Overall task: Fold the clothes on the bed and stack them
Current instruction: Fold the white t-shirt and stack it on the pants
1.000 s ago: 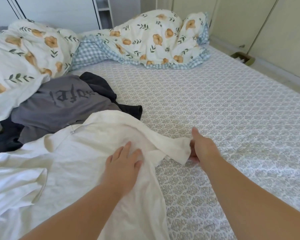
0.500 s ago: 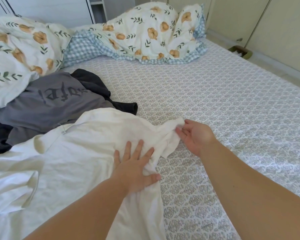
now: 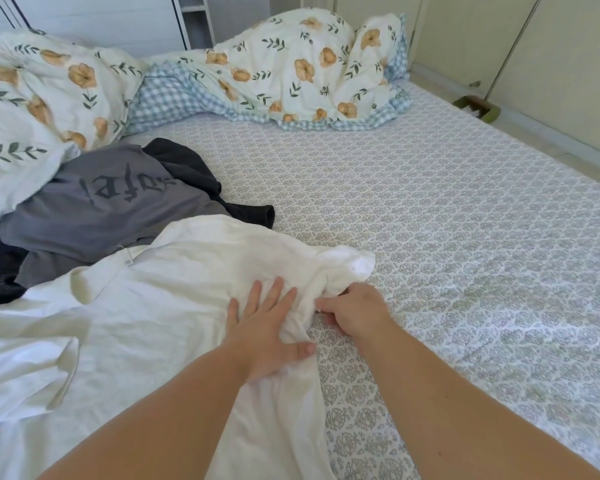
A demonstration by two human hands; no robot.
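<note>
A white shirt (image 3: 160, 306) lies spread over the near left of the bed (image 3: 430, 237). My left hand (image 3: 267, 327) rests flat on it near its right edge, fingers apart. Just to the right, my right hand (image 3: 354, 310) grips the shirt's sleeve at its edge, and the sleeve end (image 3: 354, 265) is bunched up beyond my fingers. Behind the white shirt lies a grey shirt with dark lettering (image 3: 111, 206), on top of a black garment (image 3: 243, 213).
A crumpled flowered duvet with blue check lining (image 3: 291, 71) runs along the head of the bed and down the left side. The patterned sheet stretches to the right. Cupboard doors (image 3: 534, 64) stand beyond the right edge, with a small green object (image 3: 478, 107) on the floor.
My right hand has moved left and nearer, drawing the sleeve in toward my left hand. My left hand has spread flat on the shirt and stayed about in place.
</note>
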